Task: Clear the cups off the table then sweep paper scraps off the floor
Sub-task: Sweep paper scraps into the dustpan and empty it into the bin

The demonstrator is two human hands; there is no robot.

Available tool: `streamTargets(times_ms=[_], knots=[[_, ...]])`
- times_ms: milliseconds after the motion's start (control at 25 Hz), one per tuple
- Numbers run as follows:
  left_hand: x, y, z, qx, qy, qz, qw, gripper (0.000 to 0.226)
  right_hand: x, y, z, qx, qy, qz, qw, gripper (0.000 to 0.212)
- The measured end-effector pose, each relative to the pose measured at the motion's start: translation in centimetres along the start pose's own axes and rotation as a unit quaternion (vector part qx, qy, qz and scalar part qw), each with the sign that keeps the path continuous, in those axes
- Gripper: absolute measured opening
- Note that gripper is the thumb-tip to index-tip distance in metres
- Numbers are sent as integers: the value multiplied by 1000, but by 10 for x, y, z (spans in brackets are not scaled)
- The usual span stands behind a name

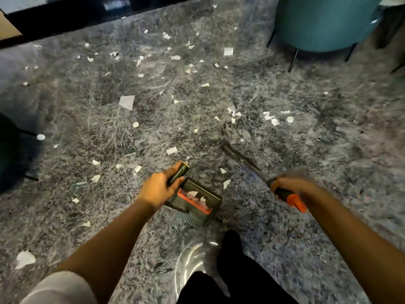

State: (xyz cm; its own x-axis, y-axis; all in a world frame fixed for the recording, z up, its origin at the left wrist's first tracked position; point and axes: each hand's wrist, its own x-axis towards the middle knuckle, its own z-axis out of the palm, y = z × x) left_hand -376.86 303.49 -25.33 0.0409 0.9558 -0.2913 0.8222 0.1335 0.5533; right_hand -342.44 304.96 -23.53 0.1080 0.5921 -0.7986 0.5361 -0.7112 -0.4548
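Grey floor (306, 132) open ahead; left fingers (170, 172) round dustpan handle (183, 170), right fingers (285, 183) round broom (238, 156).

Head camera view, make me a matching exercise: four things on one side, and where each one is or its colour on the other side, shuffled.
Things
1. dustpan handle
2. broom handle
3. chair
4. paper scraps

Places or colours
A. scattered over the floor
B. gripped in the right hand
C. teal, at the upper right
D. gripped in the left hand

Pairs: 1-D, 2-B, 3-C, 4-A.
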Motion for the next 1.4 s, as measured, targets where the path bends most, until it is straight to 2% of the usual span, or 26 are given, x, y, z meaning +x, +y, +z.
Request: streamTargets(times_ms=[80,200,280,400,560,760,960,1160,1400], knots=[[22,1,-5,20,-10,-1,1000,49,5,-7,6,0,-18,3,1000,2],[45,-1,-15,57,-3,4,998,47,-2,-11,23,-32,-74,-1,997,9],[58,0,-19,46,1,6,999,47,-11,-18,29,-63,-108,-16,992,3],[72,4,-23,19,-8,16,1000,49,-21,-30,28,-29,-169,-4,985,11],[78,5,-31,21,-13,12,1000,50,-23,-42,21,-19,-230,4,973,34],[47,-23,-36,46,6,1,999,49,-12,-54,5,55,-281,44,957,33],[30,-37,-35,42,0,-7,999,50,-4,-79,6,20,-274,51,960,32],[32,-35,-36,64,-8,26,998,49,3,-90,22,-6,-215,45,976,43],[37,-47,-52,77,4,8,997,50,-6,-85,52,-84,-158,11,984,30]])
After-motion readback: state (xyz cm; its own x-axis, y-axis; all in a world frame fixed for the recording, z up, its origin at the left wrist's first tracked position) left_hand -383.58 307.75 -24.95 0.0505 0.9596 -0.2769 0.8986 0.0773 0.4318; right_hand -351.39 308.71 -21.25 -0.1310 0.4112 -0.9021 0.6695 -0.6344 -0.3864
